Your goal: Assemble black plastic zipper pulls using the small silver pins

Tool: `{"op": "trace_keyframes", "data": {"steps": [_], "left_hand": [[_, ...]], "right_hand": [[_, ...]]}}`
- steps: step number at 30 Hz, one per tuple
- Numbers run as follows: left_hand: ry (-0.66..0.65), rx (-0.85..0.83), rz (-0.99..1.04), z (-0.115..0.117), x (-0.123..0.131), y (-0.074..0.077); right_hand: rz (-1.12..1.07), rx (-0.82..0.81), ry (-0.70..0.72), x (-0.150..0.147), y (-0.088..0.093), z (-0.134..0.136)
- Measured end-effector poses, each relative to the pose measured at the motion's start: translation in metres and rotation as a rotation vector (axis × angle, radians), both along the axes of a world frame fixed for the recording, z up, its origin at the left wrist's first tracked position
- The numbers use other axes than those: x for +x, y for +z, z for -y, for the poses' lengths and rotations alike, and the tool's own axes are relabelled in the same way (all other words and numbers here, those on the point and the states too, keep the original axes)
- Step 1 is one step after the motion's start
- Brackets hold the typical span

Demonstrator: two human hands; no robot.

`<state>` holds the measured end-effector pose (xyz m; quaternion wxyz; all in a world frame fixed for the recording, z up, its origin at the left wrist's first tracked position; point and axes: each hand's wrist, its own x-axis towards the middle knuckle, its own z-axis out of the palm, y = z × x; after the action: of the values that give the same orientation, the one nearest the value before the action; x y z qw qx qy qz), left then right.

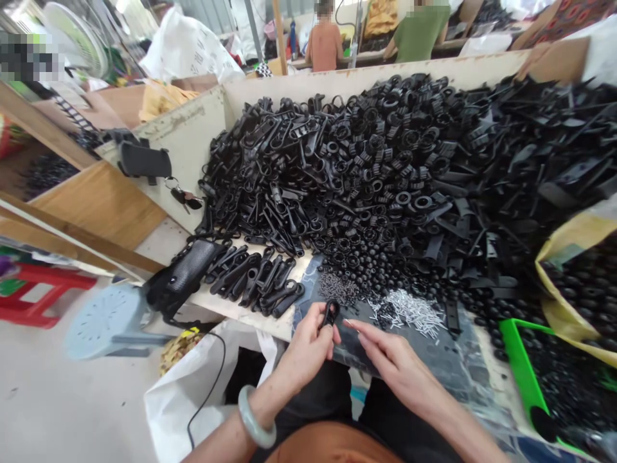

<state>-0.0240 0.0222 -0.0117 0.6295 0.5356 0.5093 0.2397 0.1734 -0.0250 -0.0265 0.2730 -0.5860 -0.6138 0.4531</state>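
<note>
Left hand [303, 347] is pinching a small black plastic clip [330, 314] between thumb and fingers, its long axis tilting near upright, while the right hand [400, 376] is hovering open and empty, just off its 3 o'clock side.

Plastic parts [366, 173] lie heaped on the bench [241, 308], metal pins [409, 312] before them, a sack [549, 296] to their right.

No legible text in view, live check. White sack [190, 48], far back: dark print showing, creased, too small to read. Key fob [186, 199] hanging on bin wall: nothing readable. Black plastic parts [366, 173], heaped: no numbers or brand marks readable, all too small.
</note>
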Motion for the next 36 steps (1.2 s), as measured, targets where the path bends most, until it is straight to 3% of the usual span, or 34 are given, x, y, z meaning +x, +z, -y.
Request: {"op": "trace_keyframes", "data": {"steps": [6, 12, 16, 22, 28, 32, 36], "left_hand": [[-0.171, 0.638, -0.491, 0.000, -0.003, -0.003], [-0.248, 0.857, -0.703, 0.000, 0.000, -0.014], [-0.125, 0.831, -0.585, -0.004, 0.000, -0.016], [0.097, 0.530, -0.475, -0.007, -0.002, 0.001], [0.030, 0.444, -0.659, -0.009, 0.004, 0.008], [0.016, 0.457, -0.704, -0.010, 0.007, 0.007], [-0.010, 0.454, -0.738, -0.009, 0.007, 0.008]], "right_hand": [[-0.132, 0.030, -0.202, 0.002, -0.006, 0.008], [-0.181, 0.053, -0.262, 0.000, -0.009, 0.006], [-0.191, 0.076, -0.266, 0.000, -0.011, 0.006], [-0.088, 0.107, -0.259, -0.005, -0.005, 0.007], [0.184, 0.283, -0.213, -0.022, 0.004, -0.015], [0.389, 0.397, -0.151, -0.033, -0.004, -0.027], [0.416, 0.433, -0.131, -0.036, -0.010, -0.029]]}}
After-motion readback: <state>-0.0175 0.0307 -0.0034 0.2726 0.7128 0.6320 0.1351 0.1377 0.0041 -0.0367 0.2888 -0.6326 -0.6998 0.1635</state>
